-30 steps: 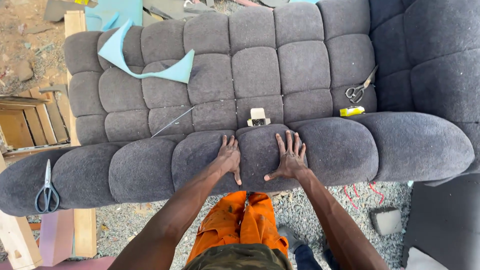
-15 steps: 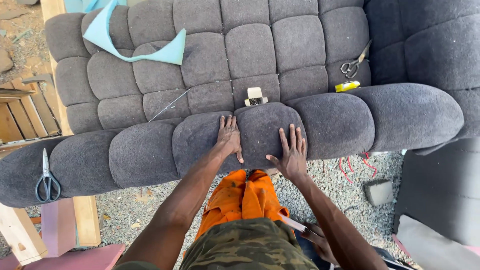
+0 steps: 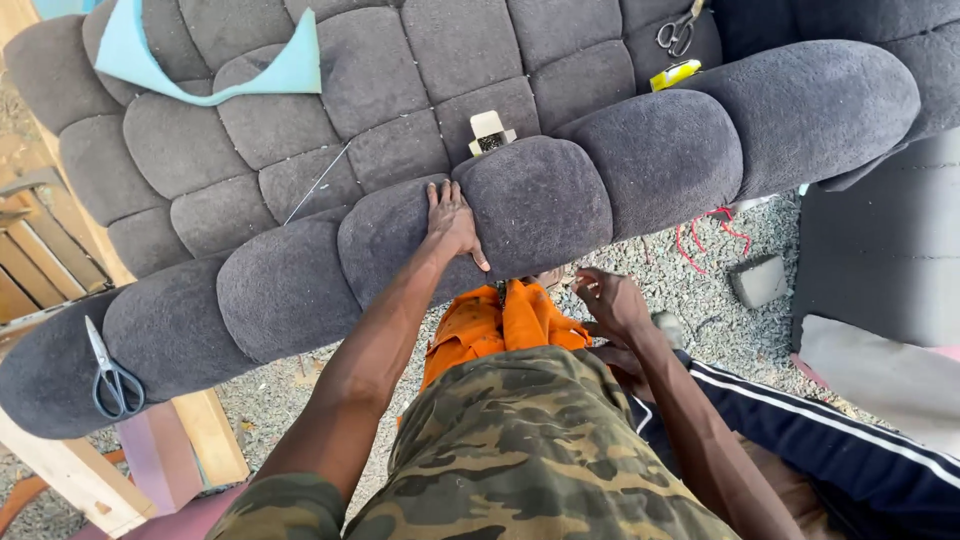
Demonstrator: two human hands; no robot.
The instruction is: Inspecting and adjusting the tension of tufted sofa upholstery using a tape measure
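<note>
The left hand lies flat and open, palm down, fingers spread, on the dark grey tufted cushion, pressing at the crease between two rounded bolsters along its near edge. The right hand is off the cushion, just below that near edge and beside the orange cloth; its fingers are loosely curled, and whether they pinch anything cannot be told. On the cushion, just beyond the left hand's fingertips, a small cream-coloured tool sits in a seam, with a thin metal rod lying slantwise to its left. A curved piece of light blue foam rests near the far left corner. One pair of scissors lies on the bolster at the near left end; another pair lies toward the far right, a small yellow object just beside it. Under the right end, red thread and a grey block lie on gravel.
</note>
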